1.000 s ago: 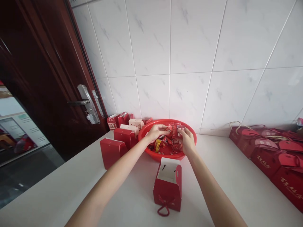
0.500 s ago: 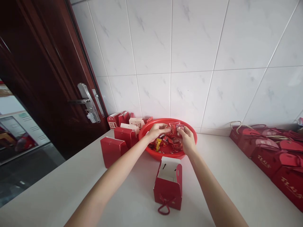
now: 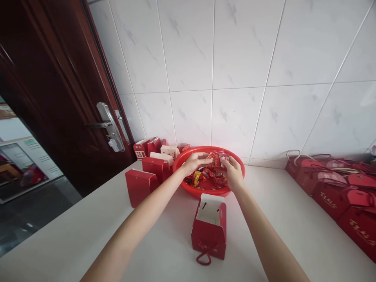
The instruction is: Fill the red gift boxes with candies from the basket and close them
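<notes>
Both my hands are over a red plastic basket (image 3: 188, 190) that holds wrapped candies (image 3: 219, 179) in red, yellow and dark wrappers. My left hand (image 3: 196, 162) is closed on red-wrapped candies (image 3: 216, 158), its fingertips pointing right. Facing it, my right hand (image 3: 234, 171) pinches a candy in a dark red wrapper (image 3: 224, 155). The held candies nearly meet between the hands, partly covered by my fingers. In front of the basket stands an open red gift box (image 3: 209, 237) with a white inside and a red cord loop at its near side.
Several red and cream boxes (image 3: 141, 187) stand left of the basket. Along the right side of the white table (image 3: 282, 219) are rows of red gift boxes (image 3: 329, 196) with cord handles. A tiled wall (image 3: 235, 58) rises behind; a dark wooden door (image 3: 73, 90) is at left.
The hands stay over the basket, and my right fingers shift slightly around the dark red wrapper. The view has moved a little; the boxes stand as before.
</notes>
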`<act>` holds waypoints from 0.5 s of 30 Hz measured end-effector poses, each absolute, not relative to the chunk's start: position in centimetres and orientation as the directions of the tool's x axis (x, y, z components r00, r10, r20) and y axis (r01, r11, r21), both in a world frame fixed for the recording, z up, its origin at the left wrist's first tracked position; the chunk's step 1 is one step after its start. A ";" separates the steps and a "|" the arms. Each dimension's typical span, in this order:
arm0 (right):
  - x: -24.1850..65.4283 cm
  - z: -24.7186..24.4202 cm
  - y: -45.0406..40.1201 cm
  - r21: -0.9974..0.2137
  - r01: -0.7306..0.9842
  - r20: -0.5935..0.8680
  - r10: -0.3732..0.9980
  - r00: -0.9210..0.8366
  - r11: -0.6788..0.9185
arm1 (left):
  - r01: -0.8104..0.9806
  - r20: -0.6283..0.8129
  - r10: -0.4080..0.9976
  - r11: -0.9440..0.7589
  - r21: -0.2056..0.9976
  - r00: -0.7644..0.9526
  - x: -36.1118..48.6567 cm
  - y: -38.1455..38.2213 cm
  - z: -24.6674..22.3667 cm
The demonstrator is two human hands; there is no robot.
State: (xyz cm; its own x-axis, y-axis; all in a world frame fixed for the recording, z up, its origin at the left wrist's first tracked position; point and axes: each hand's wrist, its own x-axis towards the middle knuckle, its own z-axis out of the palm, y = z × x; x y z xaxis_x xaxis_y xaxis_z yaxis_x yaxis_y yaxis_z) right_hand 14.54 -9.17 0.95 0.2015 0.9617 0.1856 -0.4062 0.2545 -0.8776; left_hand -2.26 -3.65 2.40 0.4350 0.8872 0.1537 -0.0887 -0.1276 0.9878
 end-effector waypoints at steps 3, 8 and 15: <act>14.7 0.9 -9.1 -0.873 -0.409 0.186 0.956 0.226 0.267 | -0.070 0.133 0.894 -0.114 0.991 0.428 -2.3 -3.1 2.4; 14.5 1.1 -9.2 -0.845 -0.451 0.161 0.941 0.297 0.287 | 0.282 0.058 0.915 -0.183 0.942 0.400 -2.8 -0.9 0.9; 14.4 1.4 -9.3 -0.853 -0.449 0.124 0.939 0.320 0.265 | 0.663 -0.016 0.905 -0.299 0.686 0.425 -5.4 1.7 -1.4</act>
